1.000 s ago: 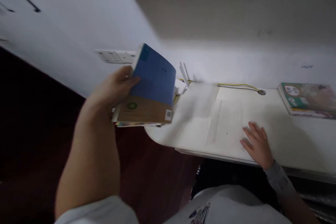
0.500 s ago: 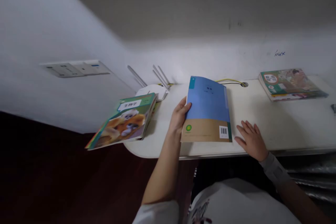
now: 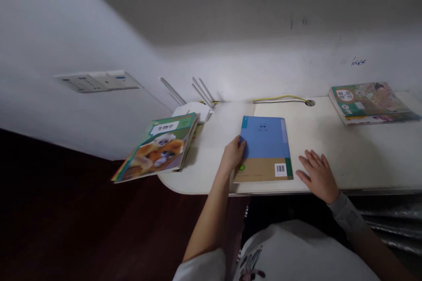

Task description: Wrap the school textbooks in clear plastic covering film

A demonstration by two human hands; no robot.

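Note:
A blue and tan textbook (image 3: 265,145) lies back cover up, or nearly flat, on the white desk (image 3: 349,153); its barcode is near the lower right corner. My left hand (image 3: 233,153) grips its left edge, thumb on the cover and fingers hidden beneath. To the right of the book, my right hand (image 3: 318,175) rests palm down, fingers spread, apart from the book and holding nothing. Left of my left hand is a stack of textbooks (image 3: 158,149), the top one showing monkeys on a green cover.
Behind the left stack stands a white router (image 3: 194,111) with several antennas. A yellow cable (image 3: 280,97) runs along the wall to a cable hole (image 3: 310,102). Another pile of books (image 3: 372,103) lies at the back right. A socket panel (image 3: 99,81) is on the left wall.
The blue textbook has come down from a raised, tilted position to the desk, with my left hand still on its left edge. My right hand has hardly moved.

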